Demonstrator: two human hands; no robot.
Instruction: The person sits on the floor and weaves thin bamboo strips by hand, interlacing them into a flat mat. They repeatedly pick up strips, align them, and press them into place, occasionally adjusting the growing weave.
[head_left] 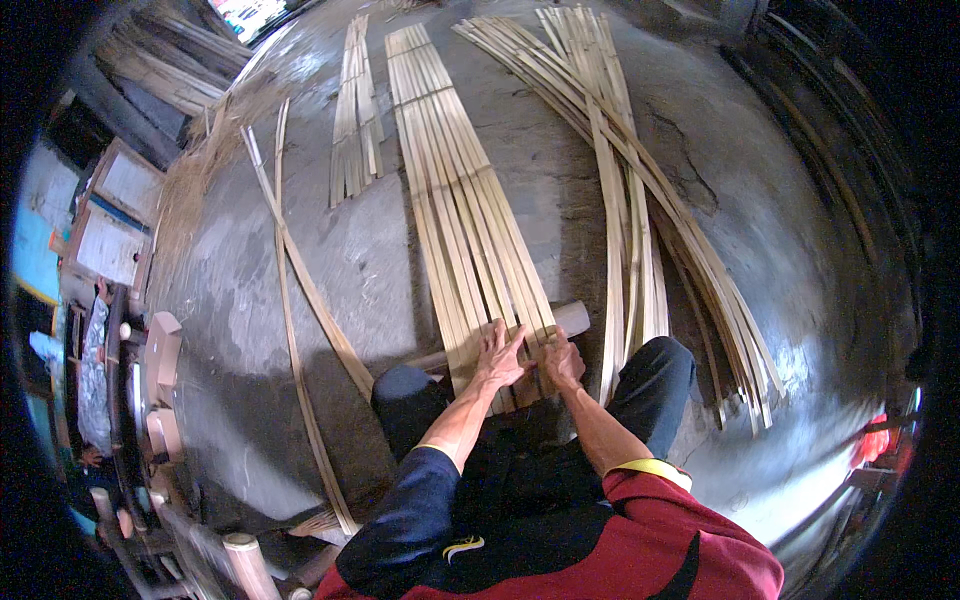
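Two hands: one left hand (497,358), one right hand (561,362), just below the hub. One large slatted mat (455,165) at 12 o'clock, crossed by two plain dark bands (425,97); its slats overlap too much for a sure count. One small mat (355,125) at 11. Two crossed bundles (612,220) at 1 o'clock, their strips uncountable. Two loose strips (326,312) at 9. One log (572,319) under the large mat's near end. Two knees (655,365), at 8 and 4. Two brown boxes (162,352), at 9 and 8. One pale post (250,565) at 7. One red thing (875,441) at 4.
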